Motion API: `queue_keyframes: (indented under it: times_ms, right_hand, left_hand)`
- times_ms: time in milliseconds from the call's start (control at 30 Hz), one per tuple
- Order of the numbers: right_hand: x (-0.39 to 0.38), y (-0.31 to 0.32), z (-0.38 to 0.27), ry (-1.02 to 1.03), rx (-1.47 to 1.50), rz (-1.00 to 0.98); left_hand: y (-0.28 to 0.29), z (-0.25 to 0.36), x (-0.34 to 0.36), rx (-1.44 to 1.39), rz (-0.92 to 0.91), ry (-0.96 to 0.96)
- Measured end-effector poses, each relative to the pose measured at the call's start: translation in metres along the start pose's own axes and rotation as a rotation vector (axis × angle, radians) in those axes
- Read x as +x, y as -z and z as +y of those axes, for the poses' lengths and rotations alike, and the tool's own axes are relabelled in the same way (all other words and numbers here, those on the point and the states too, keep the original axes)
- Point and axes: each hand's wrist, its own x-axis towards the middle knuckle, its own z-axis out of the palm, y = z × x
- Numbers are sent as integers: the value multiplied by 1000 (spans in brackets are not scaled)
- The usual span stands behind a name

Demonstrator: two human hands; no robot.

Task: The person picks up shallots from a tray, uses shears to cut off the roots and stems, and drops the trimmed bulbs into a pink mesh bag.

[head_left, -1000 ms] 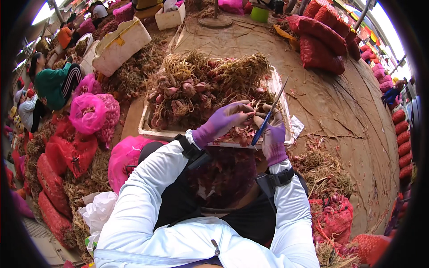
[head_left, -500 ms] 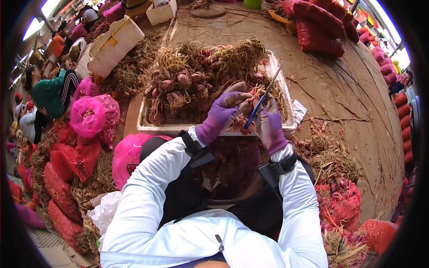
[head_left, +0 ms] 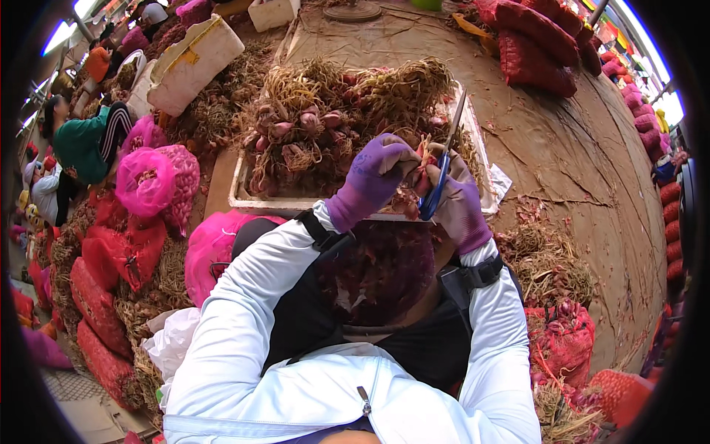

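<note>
My right hand (head_left: 461, 206), in a purple and grey glove, is closed on blue-handled scissors (head_left: 438, 189) whose blades point up and away. My left hand (head_left: 372, 180), gloved alike, is closed on a small bunch of shallots (head_left: 406, 201) with dry tops, right beside the scissors. Both hands are above the near edge of a white foam box (head_left: 292, 206) heaped with shallots (head_left: 310, 124) and their dry stalks. Below them, between my legs, is a dark, reddish mesh-like container (head_left: 377, 270), its contents hard to make out.
Pink and red mesh bags (head_left: 145, 181) lie at my left, beside a tilted white foam box (head_left: 196, 65). A person in a green top (head_left: 81, 148) sits farther left. Dry stalks (head_left: 551, 263) and a red mesh bag (head_left: 562, 337) lie at right. Full red sacks (head_left: 536, 63) lie far right.
The scissors have turned more upright, and their handles have shifted slightly right. My left fingers have curled in more tightly around the bunch.
</note>
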Motion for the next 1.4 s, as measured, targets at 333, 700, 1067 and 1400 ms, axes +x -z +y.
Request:
queue_keyframes:
  times_ms: [333,700,1067,1400]
  right_hand:
    - [6,4,21,231,-283,272]
    - [0,-10,11,139,-103,190]
    - [7,26,7,-107,102,40]
    - [4,3,18,309,-195,298]
  left_hand:
    - [16,9,5,135,-270,108]
    - [8,8,-3,240,-160,69]
    - [7,11,-3,-329,-208,702]
    - [0,13,-9,-51,-375,510]
